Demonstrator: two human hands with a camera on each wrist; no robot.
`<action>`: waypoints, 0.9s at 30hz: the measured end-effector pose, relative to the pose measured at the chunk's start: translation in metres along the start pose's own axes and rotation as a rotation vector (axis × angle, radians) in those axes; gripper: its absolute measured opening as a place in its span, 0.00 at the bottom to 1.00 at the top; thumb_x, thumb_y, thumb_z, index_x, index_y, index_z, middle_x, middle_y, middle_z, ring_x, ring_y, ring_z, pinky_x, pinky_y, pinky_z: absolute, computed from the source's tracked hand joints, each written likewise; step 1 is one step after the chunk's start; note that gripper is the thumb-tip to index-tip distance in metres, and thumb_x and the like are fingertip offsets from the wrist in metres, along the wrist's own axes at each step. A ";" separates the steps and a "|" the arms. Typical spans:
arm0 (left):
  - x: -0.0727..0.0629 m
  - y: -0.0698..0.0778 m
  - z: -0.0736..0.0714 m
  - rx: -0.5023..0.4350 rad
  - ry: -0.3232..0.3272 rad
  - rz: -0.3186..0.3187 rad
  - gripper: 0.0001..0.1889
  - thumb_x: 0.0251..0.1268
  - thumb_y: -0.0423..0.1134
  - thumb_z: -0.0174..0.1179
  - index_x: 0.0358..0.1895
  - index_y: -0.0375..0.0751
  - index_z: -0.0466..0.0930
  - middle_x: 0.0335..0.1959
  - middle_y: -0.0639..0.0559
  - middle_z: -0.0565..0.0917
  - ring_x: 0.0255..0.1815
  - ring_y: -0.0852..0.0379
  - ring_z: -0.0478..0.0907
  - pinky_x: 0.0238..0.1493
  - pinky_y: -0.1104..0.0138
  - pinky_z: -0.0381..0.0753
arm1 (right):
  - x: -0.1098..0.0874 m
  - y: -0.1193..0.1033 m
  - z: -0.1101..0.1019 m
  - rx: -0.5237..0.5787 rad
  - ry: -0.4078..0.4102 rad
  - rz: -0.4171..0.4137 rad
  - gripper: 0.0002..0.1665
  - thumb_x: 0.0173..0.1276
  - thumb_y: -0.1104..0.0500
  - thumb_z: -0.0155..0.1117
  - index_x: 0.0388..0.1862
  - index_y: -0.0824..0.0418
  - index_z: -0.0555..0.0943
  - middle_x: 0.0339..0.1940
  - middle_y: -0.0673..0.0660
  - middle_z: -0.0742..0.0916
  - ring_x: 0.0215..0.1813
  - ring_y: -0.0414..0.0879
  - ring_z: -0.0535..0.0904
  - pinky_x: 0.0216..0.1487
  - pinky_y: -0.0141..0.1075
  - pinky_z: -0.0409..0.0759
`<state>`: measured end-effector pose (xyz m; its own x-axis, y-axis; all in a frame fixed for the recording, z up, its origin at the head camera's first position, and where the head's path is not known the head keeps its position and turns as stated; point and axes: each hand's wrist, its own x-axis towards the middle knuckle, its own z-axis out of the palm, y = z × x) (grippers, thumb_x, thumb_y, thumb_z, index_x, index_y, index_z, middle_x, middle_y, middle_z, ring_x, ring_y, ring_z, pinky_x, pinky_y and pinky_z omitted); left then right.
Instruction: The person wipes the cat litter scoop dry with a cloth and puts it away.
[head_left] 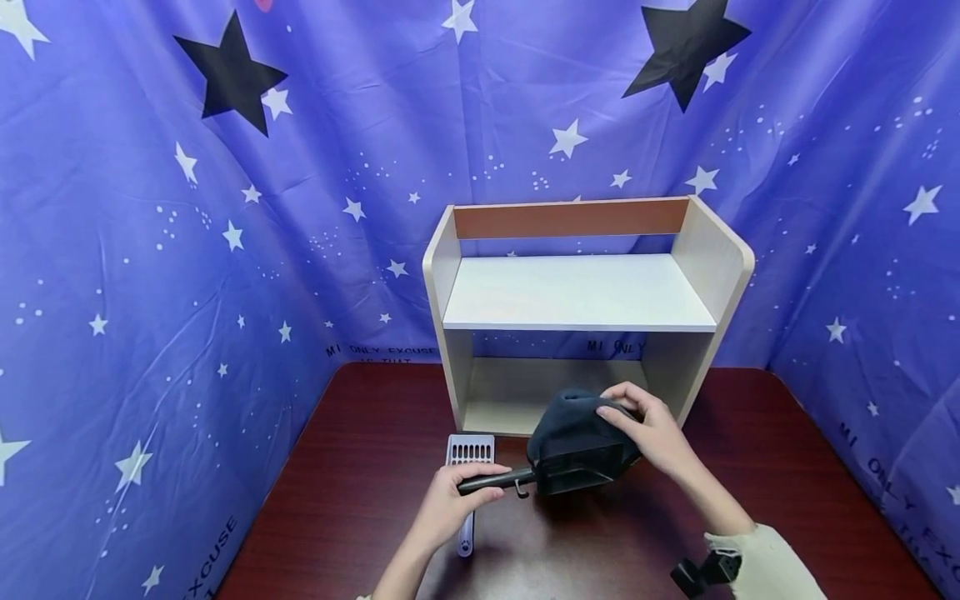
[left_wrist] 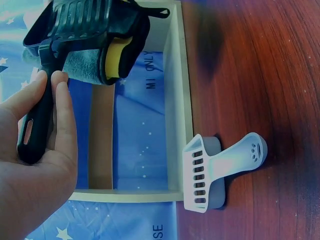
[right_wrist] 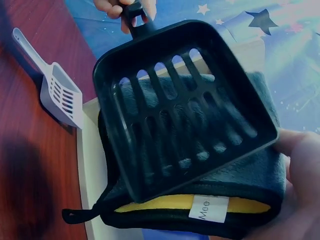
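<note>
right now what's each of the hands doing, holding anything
Left hand: grips the handle of the black slotted scoop.
Right hand: holds the dark folded cloth against the scoop's underside.

My right hand (right_wrist: 300,170): in the right wrist view the picture's edge cuts it, only some fingers show.
Dark grey plush cloth with yellow lining (right_wrist: 235,175): the black slotted plastic scoop (right_wrist: 185,105) covers most of it.
White label on the cloth (right_wrist: 208,208): the letters are cut off, I cannot read the word.
My left hand (left_wrist: 35,165): the wrist view cuts my palm.
Pale grey slotted plastic scoop (head_left: 468,467): my left hand hides its middle in the head view.
</note>
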<state>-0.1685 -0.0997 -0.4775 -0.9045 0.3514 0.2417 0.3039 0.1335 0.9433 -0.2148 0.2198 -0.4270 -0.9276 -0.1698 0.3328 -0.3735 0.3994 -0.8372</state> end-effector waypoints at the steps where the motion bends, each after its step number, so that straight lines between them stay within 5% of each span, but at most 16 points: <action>1: 0.000 0.000 0.000 0.007 -0.001 -0.003 0.16 0.61 0.39 0.69 0.50 0.37 0.87 0.47 0.41 0.89 0.44 0.67 0.82 0.42 0.76 0.82 | 0.000 -0.002 0.001 0.008 -0.020 -0.009 0.08 0.73 0.58 0.63 0.47 0.58 0.79 0.37 0.50 0.90 0.39 0.33 0.81 0.42 0.26 0.77; 11: 0.000 -0.001 0.004 0.077 0.050 -0.024 0.19 0.58 0.41 0.71 0.53 0.39 0.86 0.49 0.45 0.89 0.47 0.68 0.81 0.48 0.76 0.80 | -0.001 -0.009 0.004 0.047 -0.249 -0.123 0.07 0.71 0.62 0.63 0.46 0.56 0.78 0.33 0.51 0.88 0.33 0.38 0.81 0.37 0.30 0.79; 15: -0.001 -0.001 0.005 0.111 0.086 -0.034 0.18 0.57 0.40 0.71 0.52 0.40 0.87 0.46 0.47 0.90 0.45 0.68 0.82 0.48 0.76 0.80 | -0.001 -0.006 0.003 0.075 -0.315 -0.136 0.12 0.74 0.63 0.59 0.54 0.57 0.78 0.41 0.55 0.90 0.37 0.40 0.84 0.40 0.31 0.81; 20: -0.001 -0.001 0.006 0.095 0.111 -0.038 0.13 0.57 0.35 0.71 0.47 0.42 0.88 0.42 0.48 0.91 0.43 0.64 0.83 0.44 0.76 0.81 | -0.001 -0.002 0.002 0.050 -0.362 -0.164 0.17 0.77 0.62 0.53 0.62 0.56 0.80 0.54 0.58 0.86 0.48 0.35 0.82 0.47 0.29 0.81; 27: -0.002 -0.002 0.005 0.103 0.148 -0.031 0.15 0.56 0.36 0.72 0.48 0.43 0.89 0.43 0.49 0.91 0.41 0.66 0.83 0.43 0.77 0.81 | -0.003 0.000 0.003 0.029 -0.347 -0.164 0.17 0.77 0.62 0.54 0.59 0.56 0.82 0.55 0.59 0.87 0.49 0.33 0.81 0.48 0.27 0.81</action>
<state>-0.1657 -0.0963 -0.4810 -0.9456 0.2069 0.2509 0.2975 0.2386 0.9244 -0.2122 0.2179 -0.4292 -0.7955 -0.5264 0.3003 -0.5112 0.3169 -0.7989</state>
